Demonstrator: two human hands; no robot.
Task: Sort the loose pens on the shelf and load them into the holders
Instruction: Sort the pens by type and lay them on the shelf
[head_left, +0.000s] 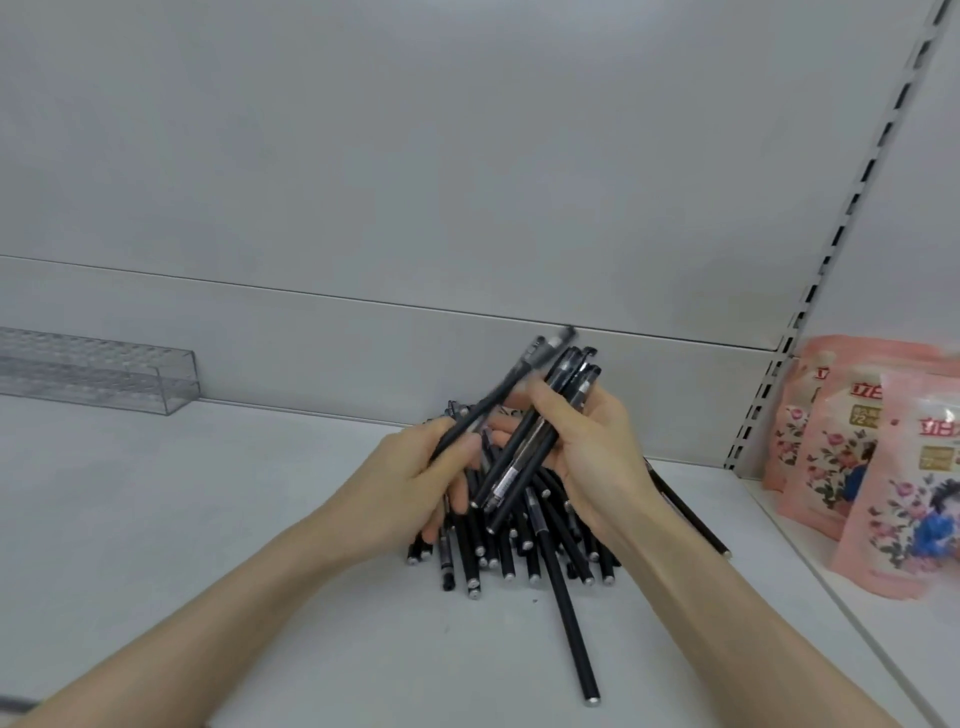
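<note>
A heap of several black pens (524, 545) lies on the white shelf (208, 519), in front of the back wall. My right hand (602, 452) grips a small bundle of black pens (530, 441), tips pointing up and away. My left hand (410, 483) pinches a single black pen (498, 395), blurred and slanted up toward the bundle. One long pen (571, 634) sticks out of the heap toward me. A clear plastic pen holder (104, 371) with rows of holes stands at the far left against the wall.
Pink flowered packets (872, 467) stand on the neighbouring shelf at the right, beyond a slotted upright rail (779, 364). The shelf's back wall (415, 182) rises close behind the heap.
</note>
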